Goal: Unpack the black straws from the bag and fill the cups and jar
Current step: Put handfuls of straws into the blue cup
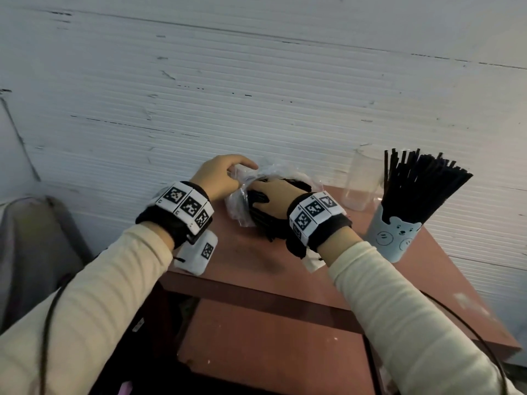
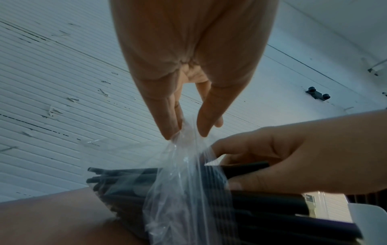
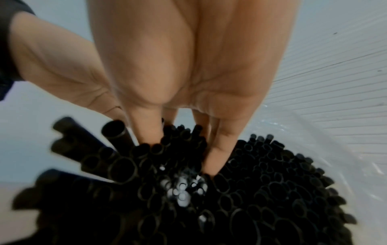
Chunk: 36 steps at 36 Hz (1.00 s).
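On the bench [image 1: 256, 269], at 12 o'clock, the left hand [image 1: 219, 178] pinches the clear bag [image 2: 188, 165]: thin, slippery film. The right hand [image 1: 273, 199] closes its grip on the black straws [image 3: 251, 190] inside: light, crushable, best taken as a bundle mid-length. At 3 o'clock, the bear cup [image 1: 390, 238] is full; the clear jar [image 1: 359, 181] looks empty. Other cups aren't visible.
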Available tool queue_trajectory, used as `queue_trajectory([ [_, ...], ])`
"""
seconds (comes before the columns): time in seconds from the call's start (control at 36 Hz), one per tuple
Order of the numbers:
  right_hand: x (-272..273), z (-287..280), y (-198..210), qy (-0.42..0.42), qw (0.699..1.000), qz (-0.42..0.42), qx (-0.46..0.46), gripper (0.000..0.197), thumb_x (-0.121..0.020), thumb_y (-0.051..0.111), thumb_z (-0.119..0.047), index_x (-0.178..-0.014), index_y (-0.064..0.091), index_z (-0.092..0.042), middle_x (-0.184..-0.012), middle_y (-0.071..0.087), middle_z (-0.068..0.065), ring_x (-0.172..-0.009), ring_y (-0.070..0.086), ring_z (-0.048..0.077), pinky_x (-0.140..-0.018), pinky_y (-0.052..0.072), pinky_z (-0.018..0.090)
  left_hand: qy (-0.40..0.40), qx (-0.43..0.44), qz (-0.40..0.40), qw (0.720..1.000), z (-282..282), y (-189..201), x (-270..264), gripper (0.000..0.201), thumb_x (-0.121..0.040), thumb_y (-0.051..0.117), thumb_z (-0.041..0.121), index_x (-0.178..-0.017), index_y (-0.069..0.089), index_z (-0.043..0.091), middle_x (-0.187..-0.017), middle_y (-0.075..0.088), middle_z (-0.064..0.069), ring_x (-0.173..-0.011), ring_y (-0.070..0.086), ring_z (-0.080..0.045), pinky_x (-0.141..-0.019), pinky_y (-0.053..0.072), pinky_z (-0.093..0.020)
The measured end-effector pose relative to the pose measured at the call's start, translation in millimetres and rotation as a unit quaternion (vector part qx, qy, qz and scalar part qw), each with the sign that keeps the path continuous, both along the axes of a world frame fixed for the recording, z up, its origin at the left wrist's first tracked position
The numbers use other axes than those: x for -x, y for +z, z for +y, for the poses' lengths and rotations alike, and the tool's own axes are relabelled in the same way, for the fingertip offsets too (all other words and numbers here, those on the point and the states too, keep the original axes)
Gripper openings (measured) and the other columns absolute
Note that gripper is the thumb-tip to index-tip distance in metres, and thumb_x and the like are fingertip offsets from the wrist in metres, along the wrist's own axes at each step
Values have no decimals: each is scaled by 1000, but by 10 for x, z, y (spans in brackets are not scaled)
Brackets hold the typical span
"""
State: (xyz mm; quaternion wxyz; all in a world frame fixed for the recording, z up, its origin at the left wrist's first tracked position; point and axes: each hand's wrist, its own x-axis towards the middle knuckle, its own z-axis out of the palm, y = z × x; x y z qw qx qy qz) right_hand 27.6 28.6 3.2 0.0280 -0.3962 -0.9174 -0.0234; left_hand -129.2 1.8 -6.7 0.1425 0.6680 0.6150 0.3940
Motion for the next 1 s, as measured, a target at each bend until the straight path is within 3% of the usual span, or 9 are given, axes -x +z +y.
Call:
queue_trajectory([
  [0.28,-168,101,4,3,994,87,72,42,-90,56,-6,-130,59,-19,-130,58,6,-121,52,23,-96,38,26,-28,19,-15,999,7,29,-9,53,-79,55,-7,-106,69,37,-76,50,3,-63,48,-12,-69,43,-26],
  [0.39,-224,105,22,-3,997,77,25,35,-92,55,-16,-125,60,-26,-123,62,-3,-111,57,18,-90,40,25,-30,28,-13,999,-6,35,-7,53,-80,59,-3,-98,66,46,-82,53,3,-72,56,-17,-78,49,-30],
  [0.47,-290,118,31,-5,989,142,50,35,-88,58,-12,-118,65,-30,-117,64,-5,-105,57,15,-86,41,22,-27,35,-8,999,-24,42,-11,52,-82,60,-3,-102,65,44,-90,56,0,-89,64,-27,-83,52,-34],
  [0.58,-399,159,31,-2,976,202,75,30,-88,63,-14,-113,69,-29,-115,66,-6,-102,58,11,-87,40,17,-23,35,-8,999,-36,50,-12,50,-85,63,2,-101,63,49,-106,62,-7,-98,65,-26,-88,54,-36],
  [0.69,-519,153,28,-8,957,275,93,26,-89,65,-16,-111,71,-28,-96,67,-10,-83,65,9,-87,47,20,-21,33,-13,999,-25,40,-28,53,-85,62,2,-94,61,54,-100,64,-9,-92,66,-29,-87,54,-39],
  [0.75,-557,142,19,-9,947,307,98,25,-90,64,-15,-111,71,-26,-99,70,-8,-78,68,10,-85,49,18,-18,30,-10,999,-4,33,-47,56,-85,60,0,-93,61,55,-89,62,-10,-77,62,-27,-81,54,-39],
  [0.83,-547,141,-3,-5,934,345,96,25,-91,61,-14,-112,71,-24,-110,70,-6,-90,68,11,-93,51,27,-21,28,2,999,-4,36,-93,56,-84,62,0,-93,59,56,-79,60,-10,-65,56,-24,-76,53,-41],
  [0.92,-504,172,-35,-15,930,362,66,25,-92,58,-14,-109,72,-26,-113,68,-6,-103,63,13,-97,50,36,-26,28,7,999,-8,30,-125,58,-83,65,3,-93,59,60,-104,69,-17,-89,66,-36,-80,55,-50],
  [1.0,-481,205,-80,-37,928,367,52,25,-92,56,-18,-106,72,-33,-112,66,-8,-101,63,14,-94,51,40,-27,28,14,999,3,19,-127,62,-83,59,1,-90,57,63,-107,69,-18,-92,66,-38,-80,55,-54],
])
